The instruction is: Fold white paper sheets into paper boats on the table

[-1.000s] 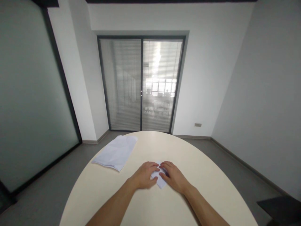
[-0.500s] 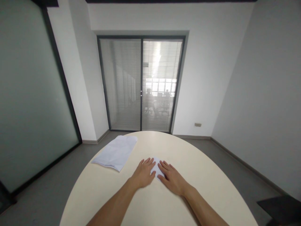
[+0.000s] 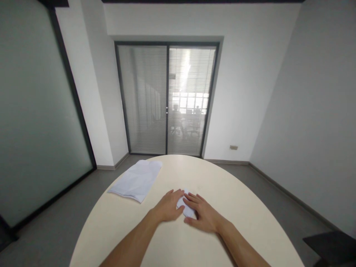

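Observation:
A small piece of folded white paper [image 3: 188, 211] lies on the round cream table [image 3: 178, 246], between and partly under my hands. My left hand [image 3: 170, 206] rests palm down on its left side, with the fingertips at the far edge and the thumb stretched along the near side. From the right, my right hand [image 3: 204, 213] lies over the paper, fingers apart and thumb out toward the left. Both hands are open. The fingers cover much of the paper, so its full outline and folds are hidden.
A stack of larger white sheets [image 3: 137, 180] with creases lies at the table's far left edge. Beyond the table stands a glass door [image 3: 147, 100] with blinds. A dark flat object [image 3: 330, 244] juts in at the lower right.
My right hand has shifted slightly left and toward me, its fingers now further across the paper. The fingertips of my left hand have drawn back a little. The paper sits slightly nearer me.

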`<state>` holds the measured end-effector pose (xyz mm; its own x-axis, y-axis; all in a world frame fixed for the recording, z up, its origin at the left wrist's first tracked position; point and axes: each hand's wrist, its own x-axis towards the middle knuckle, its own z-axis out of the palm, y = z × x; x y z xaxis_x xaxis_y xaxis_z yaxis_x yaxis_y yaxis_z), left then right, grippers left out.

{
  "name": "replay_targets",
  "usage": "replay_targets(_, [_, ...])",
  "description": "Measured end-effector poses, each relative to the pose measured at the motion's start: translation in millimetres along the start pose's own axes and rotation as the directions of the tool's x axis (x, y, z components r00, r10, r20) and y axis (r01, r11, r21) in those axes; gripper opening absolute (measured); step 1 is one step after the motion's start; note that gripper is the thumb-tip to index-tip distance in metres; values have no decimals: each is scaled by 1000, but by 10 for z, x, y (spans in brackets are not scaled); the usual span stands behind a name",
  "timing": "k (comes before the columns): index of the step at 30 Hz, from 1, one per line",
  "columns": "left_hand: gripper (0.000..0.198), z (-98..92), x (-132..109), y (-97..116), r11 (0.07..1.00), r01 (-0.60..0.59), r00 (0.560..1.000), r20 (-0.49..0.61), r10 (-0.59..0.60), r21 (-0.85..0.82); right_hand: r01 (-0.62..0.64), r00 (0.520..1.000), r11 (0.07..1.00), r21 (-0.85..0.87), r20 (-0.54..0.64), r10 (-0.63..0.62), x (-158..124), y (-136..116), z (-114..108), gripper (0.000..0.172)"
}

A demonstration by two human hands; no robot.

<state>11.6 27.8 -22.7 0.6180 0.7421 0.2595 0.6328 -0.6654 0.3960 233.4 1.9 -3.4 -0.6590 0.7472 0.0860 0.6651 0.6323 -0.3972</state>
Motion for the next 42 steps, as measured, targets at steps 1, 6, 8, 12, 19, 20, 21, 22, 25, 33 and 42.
replay_targets(1, [60,2,-2,1,1000,6,1000,-20,-6,-12,-3,1000,1000,7,-3,3,2,-14,-3,70])
replay_targets(6, [62,27,-15,-18,998,13,998,-60,-16,-58,-54,997,998,22,-47,55,13,-59,14,55])
replay_targets(8, [63,23,-21,-25,995,9,997,-70,-17,-104,-79,995,997,4,-66,80,17,-57,30,56])
replay_targets(12, [71,-12,-30,-20,985,-40,997,-68,28,-166,-95,990,995,-38,-105,91,18,-49,32,62])
replay_targets(19, [88,-32,-44,-14,979,-30,999,-48,21,-201,-115,984,991,-73,-144,104,11,11,48,68])
replay_targets(20, [87,-34,-45,-13,978,-30,999,-46,21,-207,-113,983,991,-73,-150,101,18,20,53,66])
replay_targets(21, [87,-37,-45,-12,978,-28,999,-43,19,-209,-101,984,992,-71,-157,89,26,26,56,64])
replay_targets(22, [86,-38,-44,-10,978,-23,999,-40,15,-206,-82,984,994,-69,-163,69,35,28,56,61])
replay_targets(25, [82,-20,-37,-11,983,-4,999,-46,-4,-182,-30,981,997,-67,-193,17,50,7,37,51])
replay_targets(33, [59,98,-14,-46,980,39,985,-155,-71,-197,47,970,999,-15,-240,-49,6,-103,-15,32])
replay_targets(42, [29,69,64,-67,974,126,970,-184,-160,-186,34,972,998,46,-234,-22,13,-180,-70,20])
